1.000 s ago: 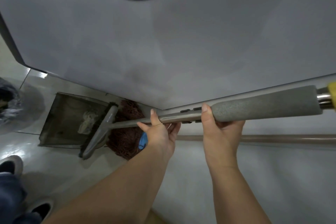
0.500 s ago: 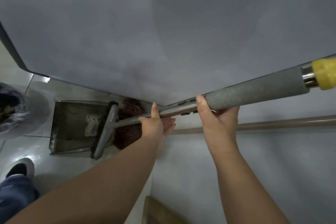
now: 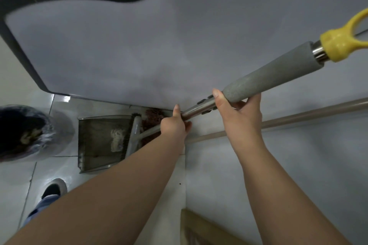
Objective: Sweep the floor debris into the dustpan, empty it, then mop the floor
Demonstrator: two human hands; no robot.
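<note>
Both hands hold one long broom handle [image 3: 268, 77], metal with a grey foam sleeve and a yellow loop at its upper end. My left hand [image 3: 175, 125] grips the bare metal shaft lower down. My right hand [image 3: 239, 111] grips it higher, at the foot of the foam sleeve. The broom's grey head [image 3: 134, 137] lies at the mouth of a metal dustpan [image 3: 93, 139] on the white tiled floor. A pale clump of debris [image 3: 117, 139] sits inside the pan against the bristles. Behind the broom head lies a reddish-brown mop head [image 3: 153, 119].
A large grey cabinet face [image 3: 179, 45] with a dark rim overhangs the floor. A bin lined with a black bag [image 3: 25, 133] stands left of the dustpan. A second pole [image 3: 298, 117] runs along the grey wall. My shoe [image 3: 53, 189] is at lower left; a wooden edge [image 3: 199, 228] at the bottom.
The handle's upper end has risen and swung up to the right, so the yellow loop now shows. The broom head has pushed the debris further into the dustpan. Both hands keep their grip.
</note>
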